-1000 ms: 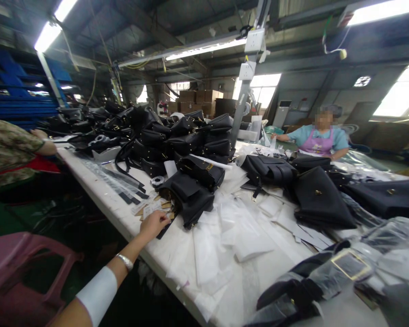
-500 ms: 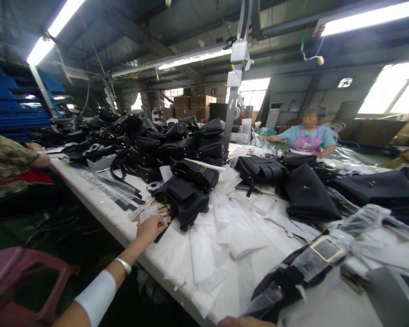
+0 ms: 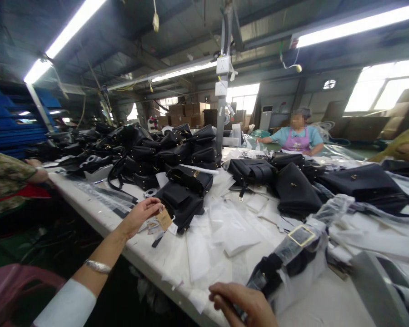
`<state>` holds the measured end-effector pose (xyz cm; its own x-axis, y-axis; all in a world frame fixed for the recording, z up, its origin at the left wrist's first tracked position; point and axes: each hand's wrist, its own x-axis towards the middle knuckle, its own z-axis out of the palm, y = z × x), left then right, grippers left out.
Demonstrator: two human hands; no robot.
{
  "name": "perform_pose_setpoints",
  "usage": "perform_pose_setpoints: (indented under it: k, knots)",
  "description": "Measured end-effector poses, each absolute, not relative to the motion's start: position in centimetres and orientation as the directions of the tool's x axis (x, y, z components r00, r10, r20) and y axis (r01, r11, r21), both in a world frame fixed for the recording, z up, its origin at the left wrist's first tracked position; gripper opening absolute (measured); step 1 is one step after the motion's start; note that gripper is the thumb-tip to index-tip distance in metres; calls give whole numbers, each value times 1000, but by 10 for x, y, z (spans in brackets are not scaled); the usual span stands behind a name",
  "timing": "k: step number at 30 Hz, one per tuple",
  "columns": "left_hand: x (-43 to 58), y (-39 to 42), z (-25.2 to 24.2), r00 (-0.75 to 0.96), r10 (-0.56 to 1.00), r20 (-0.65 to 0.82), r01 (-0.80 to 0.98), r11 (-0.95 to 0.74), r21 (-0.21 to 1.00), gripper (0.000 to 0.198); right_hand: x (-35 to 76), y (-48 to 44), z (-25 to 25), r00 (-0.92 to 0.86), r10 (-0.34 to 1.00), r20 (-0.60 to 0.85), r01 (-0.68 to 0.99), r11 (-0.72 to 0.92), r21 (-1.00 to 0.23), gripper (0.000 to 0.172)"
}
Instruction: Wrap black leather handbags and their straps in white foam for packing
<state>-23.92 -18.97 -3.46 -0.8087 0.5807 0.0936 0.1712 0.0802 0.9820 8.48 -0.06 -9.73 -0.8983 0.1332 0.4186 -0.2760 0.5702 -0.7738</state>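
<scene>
Beside the black bag (image 3: 174, 194), the left hand (image 3: 141, 214) pinches a brown tag (image 3: 164, 219), already lifted but seemingly unattached, while the right hand (image 3: 247, 300), farther off, curls, its hold unclear

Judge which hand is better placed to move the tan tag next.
Probably the left hand: its fingertips seem to pinch the tan tag by its string, beside a black bag. The right hand is lower in view, away from the tag and near the plastic-wrapped strap.
</scene>
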Motion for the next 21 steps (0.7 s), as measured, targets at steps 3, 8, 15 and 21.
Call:
perform_pose_setpoints:
  k: [3,8,15,21]
  knots:
    - [-213,-177,-16,-786,609,106,119,-20,993,42,66,-4,-71,-840,258,477,-286,537,-794,19]
    - [-156,-154,7,-712,692,122,49,-124,991,35,38,-8,-45,-740,433,515,-323,442,-837,31]
    - [-90,-125,11,-628,773,91,-96,-193,976,30,34,-2,-39,-789,484,378,-374,109,-921,14]
    - [-74,-112,2,-650,756,69,-120,-192,974,30,60,10,-29,-844,516,146,-307,-241,-921,31]
